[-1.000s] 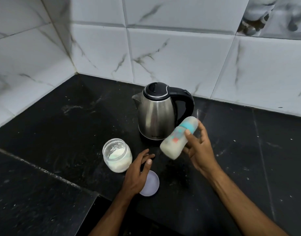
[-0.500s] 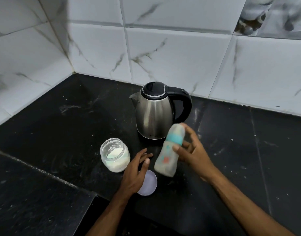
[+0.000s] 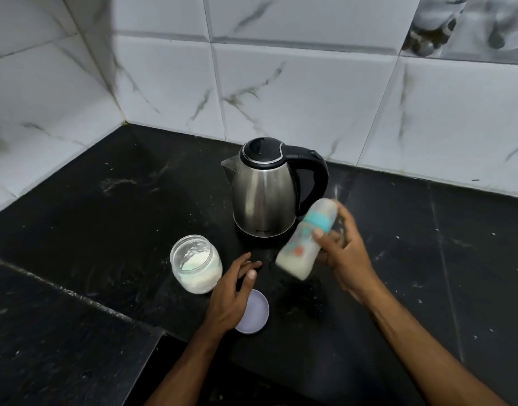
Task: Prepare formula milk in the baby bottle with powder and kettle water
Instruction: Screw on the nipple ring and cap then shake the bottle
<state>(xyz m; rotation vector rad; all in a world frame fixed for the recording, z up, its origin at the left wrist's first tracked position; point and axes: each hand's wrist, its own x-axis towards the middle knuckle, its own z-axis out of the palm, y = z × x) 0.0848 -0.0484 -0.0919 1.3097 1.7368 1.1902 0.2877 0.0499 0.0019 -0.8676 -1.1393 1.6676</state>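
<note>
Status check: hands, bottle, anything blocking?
Right hand grips baby bottle, tilted, milky, capped. Left hand open over jar lid. Powder jar uncapped; kettle behind. Nothing blocking.

A home kitchen: black stone counter (image 3: 105,200), marbled wall tiles (image 3: 295,92), kettle (image 3: 263,189).

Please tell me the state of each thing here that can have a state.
Baby bottle: capped, tilted, milky liquid inside, held off the counter.
Powder jar: open, upright, partly filled.
Jar lid: off, lying on the counter.
Kettle: lid closed, upright.
Right hand: grips the bottle.
Left hand: relaxed, over the lid.
</note>
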